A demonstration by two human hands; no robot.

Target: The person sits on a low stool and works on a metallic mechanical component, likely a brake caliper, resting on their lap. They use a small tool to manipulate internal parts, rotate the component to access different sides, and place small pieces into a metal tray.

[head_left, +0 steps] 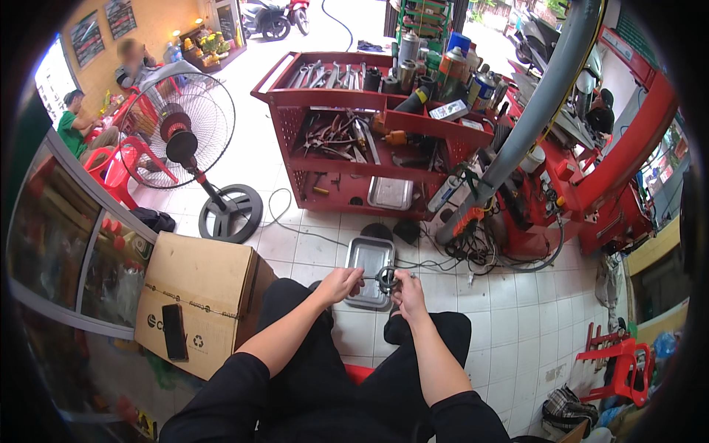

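Over a grey metal tray (pixel 371 255) on the tiled floor, my two hands meet at a small dark metal part (pixel 385 280) with a ring shape. My right hand (pixel 408 297) is closed on its right side, thumb and fingers pinching it. My left hand (pixel 342 286) is closed, and a thin rod-like tool (pixel 369 277) runs from its fingers to the ring part. The exact kind of tool is too small to make out.
A red tool cart (pixel 354 173) with wrenches, pliers and spray cans stands ahead. At left are a cardboard box (pixel 188 288) bearing a phone (pixel 175 332), and a floor fan (pixel 181 144). A grey post (pixel 535 111) and cables (pixel 443 264) lie right. Two people sit far left.
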